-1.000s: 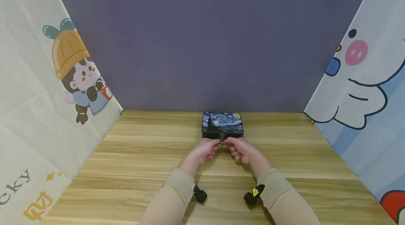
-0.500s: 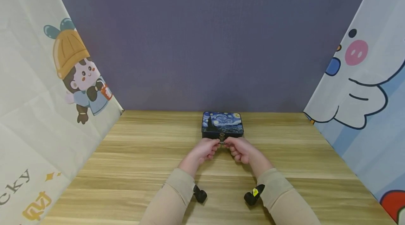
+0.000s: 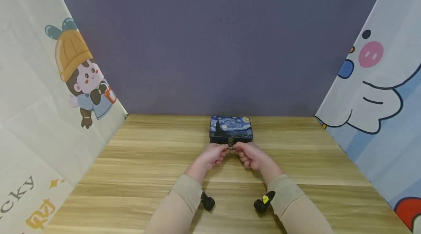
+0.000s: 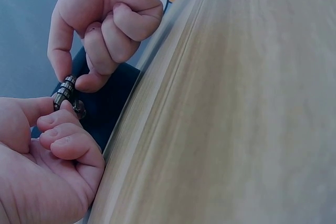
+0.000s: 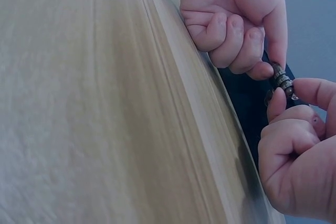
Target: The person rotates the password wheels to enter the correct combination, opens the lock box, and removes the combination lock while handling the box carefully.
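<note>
A small box (image 3: 231,127) with a starry-night painting on its lid sits closed at the far middle of the table, a brass-coloured clasp (image 3: 231,141) on its dark front. From that clasp a small combination padlock (image 4: 65,88) with ridged number dials juts out. My left hand (image 3: 213,154) pinches one end of the padlock between thumb and forefinger, the other fingers curled in. At the opposite end, the thumb and forefinger of my right hand (image 3: 251,156) hold the padlock (image 5: 283,81) by its dials. The numbers are too small to read.
The wood-grain table (image 3: 158,142) ends at a grey-purple back wall (image 3: 223,44) just behind the box. Cartoon-printed panels (image 3: 29,80) stand along the left and right sides. Black wrist cameras (image 3: 208,202) hang under both sleeves.
</note>
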Action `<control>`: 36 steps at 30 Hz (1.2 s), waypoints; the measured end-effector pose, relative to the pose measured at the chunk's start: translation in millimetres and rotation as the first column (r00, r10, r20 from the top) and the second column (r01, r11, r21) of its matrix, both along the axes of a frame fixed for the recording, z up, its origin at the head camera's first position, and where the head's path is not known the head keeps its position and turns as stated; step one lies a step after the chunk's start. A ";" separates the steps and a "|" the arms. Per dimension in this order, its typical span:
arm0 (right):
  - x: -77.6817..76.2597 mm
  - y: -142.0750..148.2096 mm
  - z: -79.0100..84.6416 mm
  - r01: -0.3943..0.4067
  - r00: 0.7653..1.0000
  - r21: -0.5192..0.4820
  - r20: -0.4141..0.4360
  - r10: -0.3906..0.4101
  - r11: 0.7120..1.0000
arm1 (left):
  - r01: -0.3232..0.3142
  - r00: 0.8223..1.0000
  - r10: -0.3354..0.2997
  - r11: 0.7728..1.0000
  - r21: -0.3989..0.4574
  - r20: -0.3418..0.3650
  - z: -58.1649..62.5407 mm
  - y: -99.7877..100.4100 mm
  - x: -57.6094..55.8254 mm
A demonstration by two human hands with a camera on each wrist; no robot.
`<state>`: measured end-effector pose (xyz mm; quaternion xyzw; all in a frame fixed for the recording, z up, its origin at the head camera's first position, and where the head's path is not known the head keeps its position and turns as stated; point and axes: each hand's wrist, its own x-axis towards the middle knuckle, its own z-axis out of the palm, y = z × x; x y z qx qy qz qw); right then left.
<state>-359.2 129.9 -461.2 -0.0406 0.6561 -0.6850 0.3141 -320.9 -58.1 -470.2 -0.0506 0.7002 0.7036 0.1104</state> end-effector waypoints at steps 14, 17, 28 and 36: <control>-0.6 9.7 7.7 -0.003 1.000 0.017 -0.011 0.003 1.000 | -0.004 1.000 0.004 1.000 0.001 -0.010 1.8 3.1 -0.9; 0.0 12.7 9.9 0.011 1.000 0.033 -0.016 -0.011 0.999 | -0.005 1.000 0.005 1.000 -0.011 -0.012 0.4 2.3 -1.8; -0.1 21.4 13.6 0.028 0.989 0.160 -0.147 -0.004 0.987 | 0.057 0.998 -0.061 0.990 -0.131 -0.033 3.4 -0.8 -1.5; -2.2 21.9 14.7 0.029 0.975 0.223 -0.220 0.021 0.974 | 0.136 0.986 -0.159 0.941 -0.309 -0.049 12.0 -9.5 -3.3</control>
